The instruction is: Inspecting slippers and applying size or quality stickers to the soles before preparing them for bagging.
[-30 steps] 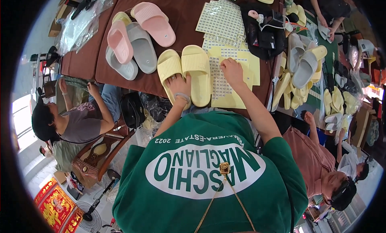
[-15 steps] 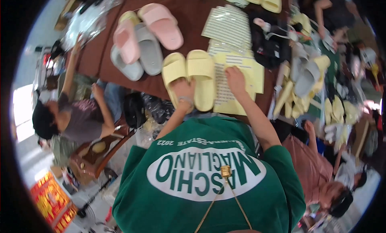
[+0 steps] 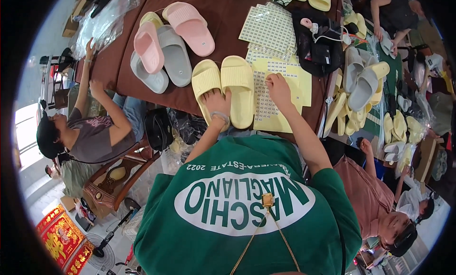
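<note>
A pair of pale yellow slide slippers lies side by side in front of me, toes pointing away. My left hand is on the left yellow slipper, its fingers reaching to the strap opening and its thumb by the inner edge. The right yellow slipper lies against it, untouched by my right hand. My right hand is over a pale yellow sticker sheet printed with small labels. Its fingers are curled with the tips together at the sheet; anything between them is too small to make out.
Pink slippers and grey slippers lie on the brown-covered table at the left. More label sheets and a black bag lie farther back. Yellow and grey slippers pile up at the right. People sit on both sides.
My right hand has shifted slightly away from me over the sheet, its fingertips drawn together. My left hand stays on the slipper. The person at the left has moved a hand farther from their body.
</note>
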`<state>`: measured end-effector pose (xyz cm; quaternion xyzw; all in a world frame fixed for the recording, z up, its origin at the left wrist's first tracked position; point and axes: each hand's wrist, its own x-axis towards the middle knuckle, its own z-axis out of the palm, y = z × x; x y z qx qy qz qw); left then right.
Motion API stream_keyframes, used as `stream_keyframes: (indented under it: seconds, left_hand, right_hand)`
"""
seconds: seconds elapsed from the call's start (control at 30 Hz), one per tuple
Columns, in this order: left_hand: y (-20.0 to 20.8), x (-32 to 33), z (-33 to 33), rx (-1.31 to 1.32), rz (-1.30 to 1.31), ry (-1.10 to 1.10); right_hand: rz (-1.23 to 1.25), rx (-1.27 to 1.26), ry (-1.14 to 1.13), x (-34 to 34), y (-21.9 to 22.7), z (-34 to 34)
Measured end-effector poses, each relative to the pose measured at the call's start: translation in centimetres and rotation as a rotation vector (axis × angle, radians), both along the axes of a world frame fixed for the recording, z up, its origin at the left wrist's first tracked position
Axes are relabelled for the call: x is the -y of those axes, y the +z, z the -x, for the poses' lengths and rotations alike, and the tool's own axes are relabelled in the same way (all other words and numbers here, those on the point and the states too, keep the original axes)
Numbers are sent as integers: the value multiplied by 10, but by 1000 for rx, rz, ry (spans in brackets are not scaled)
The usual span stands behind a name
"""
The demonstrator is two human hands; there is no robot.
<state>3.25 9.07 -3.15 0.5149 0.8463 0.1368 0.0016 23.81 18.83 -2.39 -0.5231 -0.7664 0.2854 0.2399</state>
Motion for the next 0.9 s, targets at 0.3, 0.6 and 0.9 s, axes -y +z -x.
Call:
stream_keyframes:
  seconds: [0.3,0.6,0.9]
  left_hand:
    - [4,1,-1,43,-1,0]
    - [7,-1,-2,61,29,16]
    - [4,-2,-1,42,-33,13]
  right_hand:
    - [-35,106,47,-2,3,1]
    - [89,-34,157,25,31,6]
    - [-11,181,397,88,34,35]
